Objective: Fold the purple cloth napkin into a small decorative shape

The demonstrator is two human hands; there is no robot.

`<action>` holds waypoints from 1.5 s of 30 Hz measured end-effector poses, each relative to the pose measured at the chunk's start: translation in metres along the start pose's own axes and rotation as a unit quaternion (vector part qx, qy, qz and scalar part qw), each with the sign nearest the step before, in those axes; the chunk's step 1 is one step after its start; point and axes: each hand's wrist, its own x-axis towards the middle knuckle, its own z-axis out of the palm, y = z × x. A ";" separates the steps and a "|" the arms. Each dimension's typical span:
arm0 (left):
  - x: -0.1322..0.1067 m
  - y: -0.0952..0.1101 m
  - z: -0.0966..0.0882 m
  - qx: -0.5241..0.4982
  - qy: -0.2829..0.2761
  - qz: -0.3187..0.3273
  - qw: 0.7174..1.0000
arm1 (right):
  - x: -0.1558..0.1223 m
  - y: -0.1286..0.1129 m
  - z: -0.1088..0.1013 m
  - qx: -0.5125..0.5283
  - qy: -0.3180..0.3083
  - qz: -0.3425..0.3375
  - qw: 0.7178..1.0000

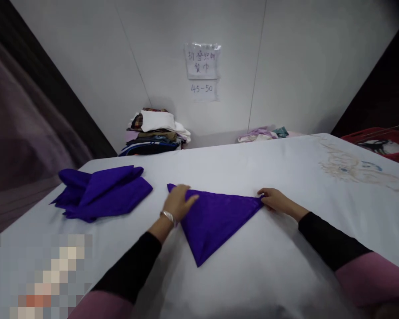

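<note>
A purple cloth napkin lies on the white-covered table in front of me. It is folded into a triangle, with its long edge on the far side and one point towards me. My left hand rests on its left part, thumb spread away from the fingers, which reach over the far edge. At the right corner of the napkin, my right hand pinches the tip between thumb and fingers. More purple cloth lies crumpled and loosely heaped on the left, apart from both hands.
A white cloth with an embroidered pattern at right covers the table. Behind its far edge are a pile of folded clothes, more fabric and a red basket. A handwritten sign hangs on the wall.
</note>
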 end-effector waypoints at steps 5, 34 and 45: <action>-0.100 0.067 0.011 -0.019 -0.101 0.100 0.990 | 0.002 0.000 0.000 -0.023 -0.001 -0.003 1.000; -0.096 0.142 0.034 -0.037 -0.080 0.197 0.977 | -0.114 0.015 0.042 0.205 -0.115 -0.128 0.964; -0.085 0.169 0.054 0.014 -0.078 0.208 0.975 | -0.113 0.019 0.044 0.210 -0.067 -0.134 0.966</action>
